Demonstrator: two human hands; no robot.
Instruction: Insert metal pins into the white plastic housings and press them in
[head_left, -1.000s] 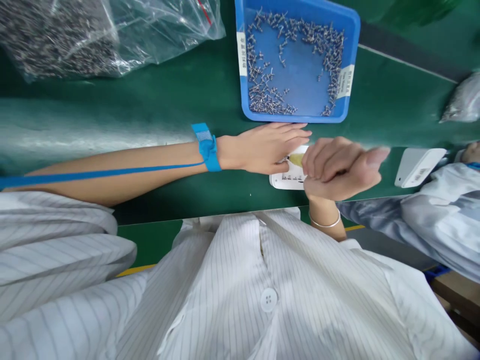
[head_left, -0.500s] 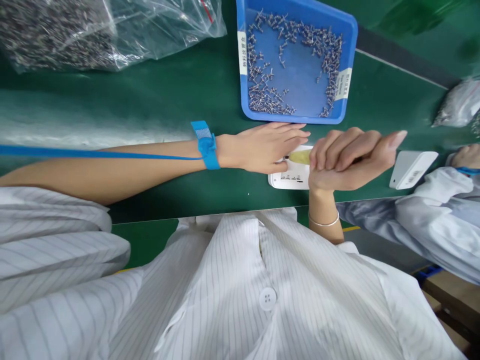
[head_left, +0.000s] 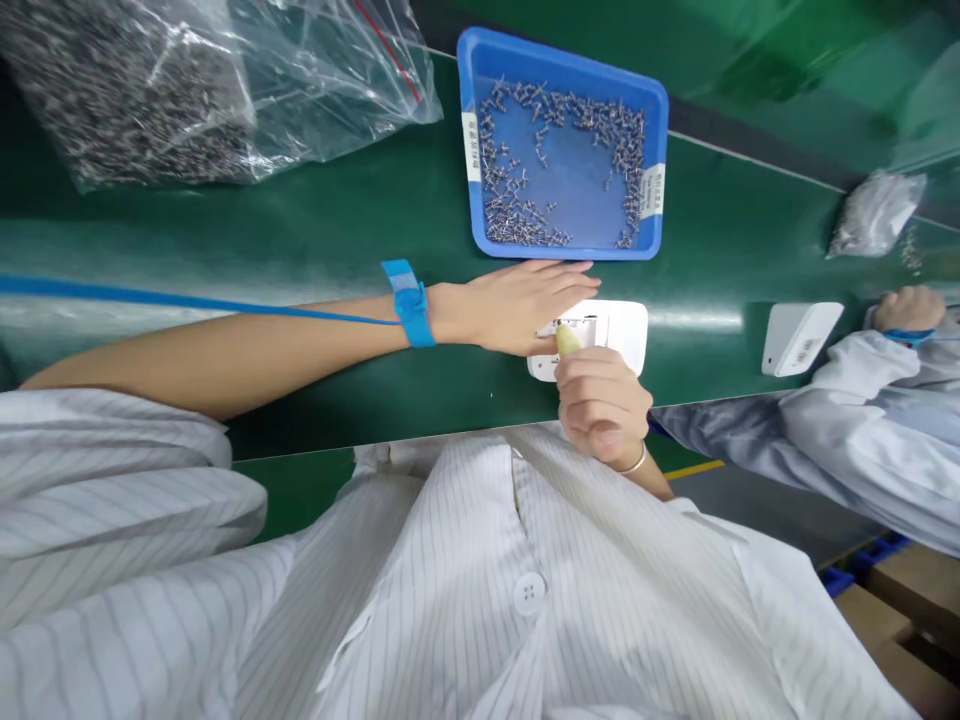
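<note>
A white plastic housing lies on the green bench, its slotted compartment facing up. My left hand rests flat over its left end, fingers stretched out towards the blue tray and thumb beside the compartment. My right hand is closed around a yellow-handled tool. The tool's dark tip points into the compartment near my left thumb; whether it touches the housing is hard to see. A blue strap with a cord circles my left wrist.
Just beyond my left hand stands a blue tray holding many small metal parts. A clear bag of similar parts lies at upper left. To the right are another white housing, a small bag and a co-worker's hand.
My right hand has moved left and towards my body and turned, bringing the yellow tool more upright and uncovering the housing's right end. My left hand stays on the housing.
</note>
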